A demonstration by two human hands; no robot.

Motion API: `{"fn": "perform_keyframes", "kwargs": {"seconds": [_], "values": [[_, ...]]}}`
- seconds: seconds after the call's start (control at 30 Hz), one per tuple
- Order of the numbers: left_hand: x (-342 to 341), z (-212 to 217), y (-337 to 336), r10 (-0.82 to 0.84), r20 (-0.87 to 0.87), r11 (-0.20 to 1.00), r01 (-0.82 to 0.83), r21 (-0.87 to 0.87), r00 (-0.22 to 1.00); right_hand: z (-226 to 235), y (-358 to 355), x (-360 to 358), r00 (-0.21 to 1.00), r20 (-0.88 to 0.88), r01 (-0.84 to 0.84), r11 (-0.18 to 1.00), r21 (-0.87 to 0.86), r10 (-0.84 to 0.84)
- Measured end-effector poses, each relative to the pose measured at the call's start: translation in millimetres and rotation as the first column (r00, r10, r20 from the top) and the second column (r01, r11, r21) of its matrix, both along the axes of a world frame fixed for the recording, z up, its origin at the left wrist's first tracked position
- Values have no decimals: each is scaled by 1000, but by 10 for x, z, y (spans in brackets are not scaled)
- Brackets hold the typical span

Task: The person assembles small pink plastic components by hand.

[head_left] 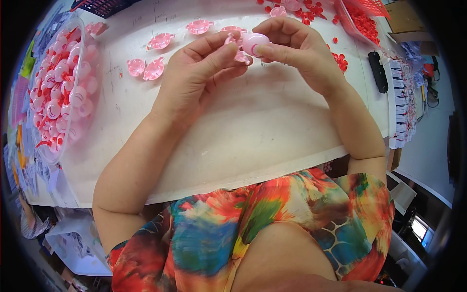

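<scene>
Over the far middle of the white table (272, 126), my two hands meet around small pink plastic parts. A glossy, pale pink rounded piece (255, 44) with a darker curved line is pinched between thumb and fingers of my right hand (311, 53). My left hand (189, 68) is closed on a clear pink plastic piece (240, 56), partly hidden by the fingers and touching or very near the rounded piece. Beyond my left hand lie several clear pink cupped pieces, among them one at the back (199, 27), one farther left (161, 41) and a nearer pair (153, 69).
At the left stands a clear tub (81, 34) heaped with pink balls bearing red parts. Small red pieces (340, 62) lie scattered right of my right hand. A red-filled tray (346, 22) and a long black object (378, 72) sit farther right. A dark basket (107, 6) stands at the back.
</scene>
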State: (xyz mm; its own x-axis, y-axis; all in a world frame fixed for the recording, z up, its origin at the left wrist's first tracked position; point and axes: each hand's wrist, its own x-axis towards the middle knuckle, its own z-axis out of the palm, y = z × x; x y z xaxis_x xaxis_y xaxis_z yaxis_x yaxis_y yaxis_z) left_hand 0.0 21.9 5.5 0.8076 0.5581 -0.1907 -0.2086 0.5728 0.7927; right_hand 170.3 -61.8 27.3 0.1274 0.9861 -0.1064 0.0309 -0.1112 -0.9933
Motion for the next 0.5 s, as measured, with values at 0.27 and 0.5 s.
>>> {"fn": "perform_keyframes", "kwargs": {"seconds": [0.27,0.5], "values": [[-2,-42,-9,-43,-111,984,62,166,993,-73,-30,54,958,262,-106,993,-58,118],[-26,-20,40,-102,2,994,102,-35,995,-91,26,8,991,29,-129,989,-68,131]]}}
